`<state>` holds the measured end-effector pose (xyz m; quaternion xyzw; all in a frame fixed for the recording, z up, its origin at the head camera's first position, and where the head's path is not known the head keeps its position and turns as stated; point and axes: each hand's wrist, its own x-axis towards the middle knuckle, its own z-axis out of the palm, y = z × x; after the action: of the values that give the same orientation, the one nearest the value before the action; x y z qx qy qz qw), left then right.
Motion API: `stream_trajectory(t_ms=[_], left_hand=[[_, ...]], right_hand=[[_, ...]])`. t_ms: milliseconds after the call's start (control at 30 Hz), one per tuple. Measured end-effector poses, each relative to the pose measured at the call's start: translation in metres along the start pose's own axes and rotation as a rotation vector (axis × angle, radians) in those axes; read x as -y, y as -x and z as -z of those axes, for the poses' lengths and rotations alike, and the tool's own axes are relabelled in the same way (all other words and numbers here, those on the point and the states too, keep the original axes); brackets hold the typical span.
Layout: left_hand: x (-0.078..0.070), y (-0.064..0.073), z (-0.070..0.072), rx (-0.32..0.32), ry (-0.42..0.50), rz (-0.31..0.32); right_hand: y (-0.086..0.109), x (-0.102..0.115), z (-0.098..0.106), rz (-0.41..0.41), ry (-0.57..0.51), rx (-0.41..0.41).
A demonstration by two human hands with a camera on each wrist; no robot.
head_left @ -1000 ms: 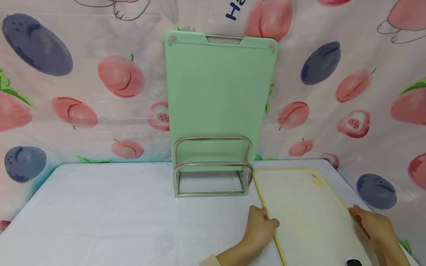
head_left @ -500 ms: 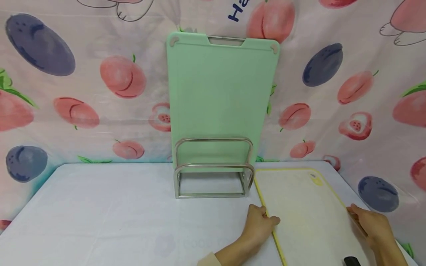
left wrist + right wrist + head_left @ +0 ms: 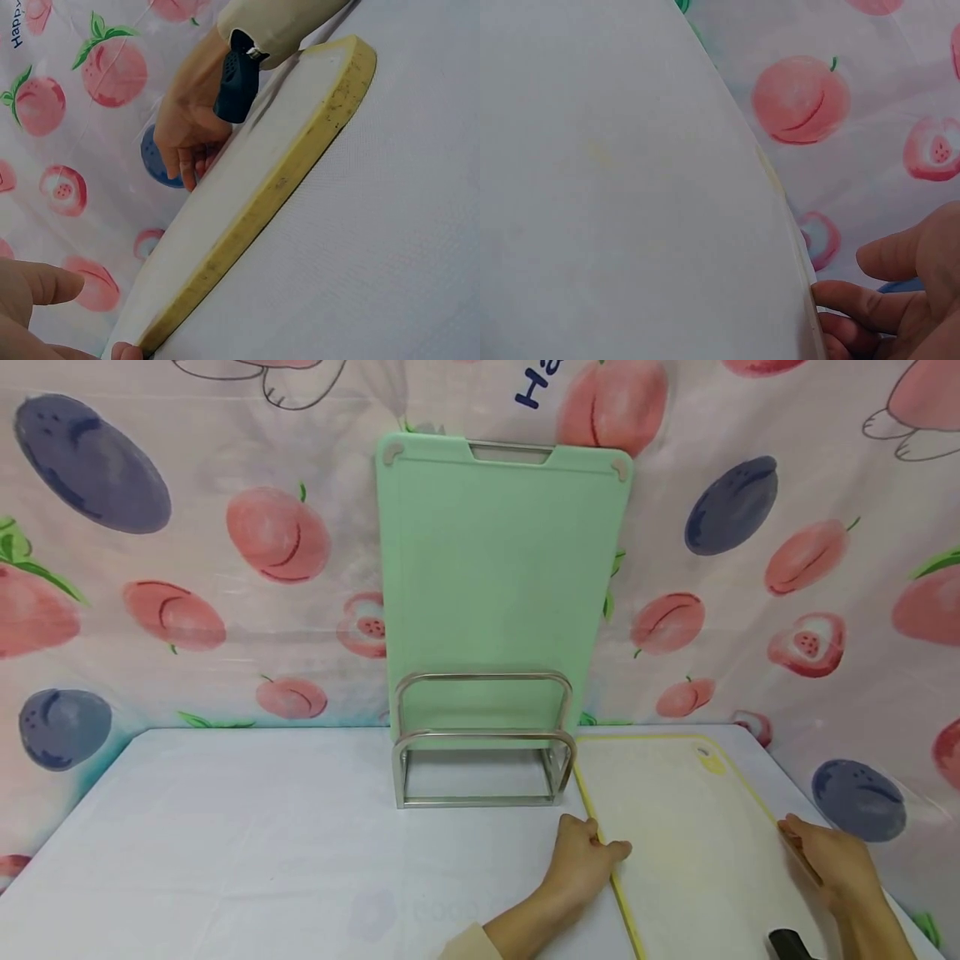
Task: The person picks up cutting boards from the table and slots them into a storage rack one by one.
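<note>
A white cutting board (image 3: 697, 852) with a yellow rim lies at the right side of the table. My left hand (image 3: 579, 858) grips its left edge, fingers curled at the rim and thumb sticking out above the surface. On the opposite edge, my right hand (image 3: 836, 862) holds the board with curled fingers. In the right wrist view, the fingers (image 3: 862, 304) meet the edge while the thumb stands apart. The left wrist view shows the thick yellow edge (image 3: 262, 202), marked with dark specks. Some fingertips are hidden by the board.
A metal rack (image 3: 483, 802) stands at the back middle, next to the white board's far left corner. It holds an upright green cutting board (image 3: 498, 560). A fruit-print cloth (image 3: 187, 693) hangs behind the white-covered table (image 3: 262, 843). A black device (image 3: 787, 943) shows near my right wrist.
The white board's far edge sits slightly higher in the head view, and both hands have shifted a little upward with it. The rack and green board stay put.
</note>
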<state>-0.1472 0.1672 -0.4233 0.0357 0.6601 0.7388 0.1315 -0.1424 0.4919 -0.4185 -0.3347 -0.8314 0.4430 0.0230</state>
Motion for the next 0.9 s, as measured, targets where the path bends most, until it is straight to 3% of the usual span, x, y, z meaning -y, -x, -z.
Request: stream_trajectory(t_ms=[467,667,900], left_hand=[[-0.003,-0.007,0.000,0.024,0.006,0.036],[-0.002,-0.009,-0.001,0.018,0.020,0.009],[-0.003,-0.011,-0.004,-0.003,-0.050,-0.051]], right_hand=[[0.001,0.011,0.000,0.014,-0.072,-0.039],[0.003,0.015,-0.003,0.009,-0.047,-0.070],[0.004,0.013,0.002,0.009,0.034,-0.063]])
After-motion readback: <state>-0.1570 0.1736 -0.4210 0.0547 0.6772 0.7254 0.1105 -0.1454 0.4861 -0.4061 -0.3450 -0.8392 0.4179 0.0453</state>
